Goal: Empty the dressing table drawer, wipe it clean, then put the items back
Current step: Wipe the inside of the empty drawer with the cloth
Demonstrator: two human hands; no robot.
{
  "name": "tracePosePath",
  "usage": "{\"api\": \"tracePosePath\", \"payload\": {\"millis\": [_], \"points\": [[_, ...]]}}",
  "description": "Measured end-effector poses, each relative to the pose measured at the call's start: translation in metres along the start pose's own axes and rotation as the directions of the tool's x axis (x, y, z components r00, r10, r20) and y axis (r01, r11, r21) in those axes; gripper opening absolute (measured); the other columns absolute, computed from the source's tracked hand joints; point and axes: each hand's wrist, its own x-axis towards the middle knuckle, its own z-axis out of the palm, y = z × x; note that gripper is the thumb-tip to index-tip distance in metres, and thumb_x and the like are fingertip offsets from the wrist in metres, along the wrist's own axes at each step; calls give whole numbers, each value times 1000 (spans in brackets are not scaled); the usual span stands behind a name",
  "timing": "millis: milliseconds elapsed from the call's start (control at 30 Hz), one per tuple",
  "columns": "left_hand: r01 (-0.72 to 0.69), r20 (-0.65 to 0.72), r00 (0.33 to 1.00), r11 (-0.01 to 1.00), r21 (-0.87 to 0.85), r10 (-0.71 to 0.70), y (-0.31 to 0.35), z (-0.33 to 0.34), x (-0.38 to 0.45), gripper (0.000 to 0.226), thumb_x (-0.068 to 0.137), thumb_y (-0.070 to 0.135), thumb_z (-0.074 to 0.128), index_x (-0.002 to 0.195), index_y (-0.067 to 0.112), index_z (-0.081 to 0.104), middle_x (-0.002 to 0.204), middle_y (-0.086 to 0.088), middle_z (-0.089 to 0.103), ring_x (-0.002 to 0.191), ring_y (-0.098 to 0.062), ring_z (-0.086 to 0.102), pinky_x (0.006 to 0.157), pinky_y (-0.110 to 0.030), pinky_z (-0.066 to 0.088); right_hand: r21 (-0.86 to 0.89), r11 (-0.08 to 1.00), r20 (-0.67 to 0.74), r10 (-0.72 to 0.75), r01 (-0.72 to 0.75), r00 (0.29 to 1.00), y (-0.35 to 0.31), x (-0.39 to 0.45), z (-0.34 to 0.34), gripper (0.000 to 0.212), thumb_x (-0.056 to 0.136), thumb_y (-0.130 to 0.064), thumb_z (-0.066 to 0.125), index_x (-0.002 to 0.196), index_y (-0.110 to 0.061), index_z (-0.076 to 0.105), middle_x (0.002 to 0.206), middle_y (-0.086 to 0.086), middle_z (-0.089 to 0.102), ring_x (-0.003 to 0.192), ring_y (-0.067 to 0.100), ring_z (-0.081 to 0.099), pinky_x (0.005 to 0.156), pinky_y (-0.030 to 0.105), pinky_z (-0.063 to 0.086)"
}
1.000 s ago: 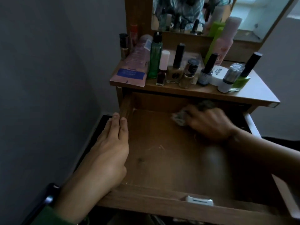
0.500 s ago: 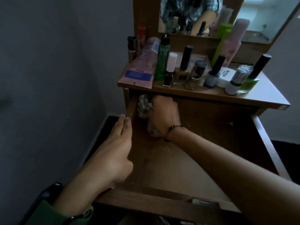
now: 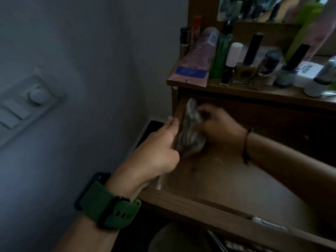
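The wooden drawer (image 3: 196, 202) is pulled out and nothing lies in it but a grey cloth (image 3: 189, 135). My right hand (image 3: 220, 128) presses that crumpled cloth against the inner left wall of the drawer, near the back corner. My left hand (image 3: 158, 150) grips the top of the drawer's left wall, fingers outside and thumb side over the edge; a green watch strap is on that wrist. The items stand on the dressing table top (image 3: 263, 91): a pink tube (image 3: 192, 66), a green bottle (image 3: 221, 51) and several nail polish bottles (image 3: 249, 60).
A grey wall with a switch plate (image 3: 27, 104) is close on the left. A mirror (image 3: 254, 8) rises behind the bottles. A metal handle (image 3: 267, 223) sits on the drawer front, and dark floor shows between wall and table.
My right hand swept the cloth from the drawer's back right across to the left wall, then slid it a little toward me. The left hand stayed on the left wall. The view turned left.
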Motion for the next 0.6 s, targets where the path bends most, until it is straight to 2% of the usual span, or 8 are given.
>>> {"api": "tracePosePath", "payload": {"millis": [67,100,233,300,400,500,533,600], "points": [[19,-9,1000,998,-54,-20,-4,0,2,81,84,-7,39,146,36,9,155,23,0,143,-3,3,101,-11,10,138,989,-95,74,-60,993,-13,14,-3,38,86,-2,55,118,-20,52,116,8,57,99,23,58,82,39,55],[24,-12,1000,995,-95,-25,-5,1,4,80,84,-8,38,146,36,12,155,23,2,143,-4,5,100,-9,12,186,980,-75,82,-67,994,-12,13,-3,36,85,1,53,113,-22,52,116,8,56,96,23,58,81,41,55],[11,-33,999,982,-188,-18,-11,3,10,77,81,-11,37,146,27,20,157,15,9,144,-6,7,113,-21,7,195,974,317,46,-112,947,6,-37,2,42,79,11,52,90,-29,57,98,0,65,83,18,67,61,29,58],[9,-41,999,978,-206,-18,-11,2,11,77,79,-12,38,145,24,23,156,13,13,144,-7,8,119,-28,8,226,962,418,46,-153,907,16,-53,6,48,74,12,57,90,-33,61,86,-4,69,77,15,71,57,25,58],[12,-48,998,966,-259,-26,-14,3,9,79,79,-15,44,144,26,27,156,15,16,143,-5,12,118,-27,12,244,962,244,62,-123,968,10,-35,4,55,78,11,56,118,-25,52,111,0,61,96,20,65,74,34,58],[-8,-82,996,958,-285,-16,-18,4,6,82,79,-18,43,143,30,29,154,19,17,142,-5,17,102,-17,28,357,928,16,104,-102,994,-8,-6,-3,65,80,14,53,132,-22,41,134,9,47,115,29,54,85,41,54],[2,-89,996,955,-296,-30,-18,3,6,82,78,-19,42,143,30,30,154,19,18,142,-6,18,99,-17,31,347,933,-1,102,-95,995,-11,-6,0,65,79,14,54,131,-22,41,135,11,46,114,29,53,83,41,55],[0,-79,997,951,-309,-26,-18,3,5,82,77,-20,43,143,28,30,154,18,19,142,-5,16,111,-21,25,267,959,79,72,-90,994,-6,-20,6,58,76,11,60,121,-23,46,128,11,50,108,28,57,76,38,59]]}}
